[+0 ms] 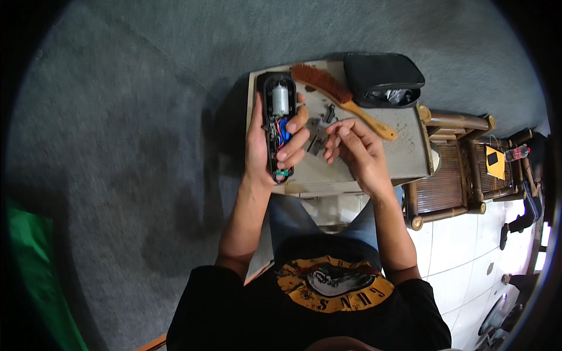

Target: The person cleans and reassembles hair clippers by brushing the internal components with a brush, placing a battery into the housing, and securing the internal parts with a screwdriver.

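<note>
Left hand (pixel 257 149): opened black device (pixel 280 104) firmly gripped now!
Right hand (pixel 364 153): half-curled; grip cannot be told.
Brush (pixel 350 107): laid on table (pixel 404 161).

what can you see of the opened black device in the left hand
The device is long and narrow, with a black, plastic-looking casing that lies open, its inside facing up. A silvery cylinder sits toward the far end, blue and reddish parts show around the middle, and a small green piece lies at the near end. The left hand grips it lengthwise over the table's left side, fingers partly covering the right edge.
</note>
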Tool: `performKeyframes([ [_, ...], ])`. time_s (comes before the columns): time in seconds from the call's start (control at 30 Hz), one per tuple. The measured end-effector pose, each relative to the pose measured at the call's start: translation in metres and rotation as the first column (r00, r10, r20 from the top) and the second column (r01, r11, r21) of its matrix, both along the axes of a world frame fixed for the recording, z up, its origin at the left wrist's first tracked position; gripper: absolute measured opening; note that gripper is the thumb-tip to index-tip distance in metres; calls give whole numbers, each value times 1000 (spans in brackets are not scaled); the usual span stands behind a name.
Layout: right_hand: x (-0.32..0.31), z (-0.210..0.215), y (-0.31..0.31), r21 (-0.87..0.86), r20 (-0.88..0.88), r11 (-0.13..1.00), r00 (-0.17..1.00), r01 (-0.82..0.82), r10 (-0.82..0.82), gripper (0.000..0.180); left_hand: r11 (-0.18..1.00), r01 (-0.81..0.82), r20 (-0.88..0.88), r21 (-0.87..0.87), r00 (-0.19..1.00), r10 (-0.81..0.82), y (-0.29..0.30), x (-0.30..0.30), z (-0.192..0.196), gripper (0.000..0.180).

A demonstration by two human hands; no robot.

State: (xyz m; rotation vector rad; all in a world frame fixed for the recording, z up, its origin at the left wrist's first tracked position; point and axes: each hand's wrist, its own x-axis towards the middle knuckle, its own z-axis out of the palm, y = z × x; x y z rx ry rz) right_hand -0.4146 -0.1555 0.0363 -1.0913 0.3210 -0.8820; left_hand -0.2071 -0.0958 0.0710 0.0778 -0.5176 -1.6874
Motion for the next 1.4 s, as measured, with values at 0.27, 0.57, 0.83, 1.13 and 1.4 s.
performKeyframes([
  [0.27, 0, 3, 10, -82, -57, 994, 995, 77, -81, 26, 979, -150, 281, 141, 954, 105, 11, -3, 8, 79],
  [0.57, 16, 36, 2, -836, 20, 455, 846, 306, -532, 34, 915, -291, 704, 281, 710, 10, 18, -18, 11, 80],
  [0.83, 8, 45, -10, -970, 0, 203, 840, 131, -542, 36, 923, -220, 649, 315, 760, -40, 20, -19, 9, 79],
  [1.13, 9, 48, -10, -982, 10, 152, 833, 113, -553, 37, 931, -226, 678, 287, 734, -31, 22, -19, 13, 82],
  [1.4, 9, 42, -14, -959, 0, 240, 847, 150, -531, 40, 951, -162, 666, 263, 744, -57, 21, -17, 14, 77],
])
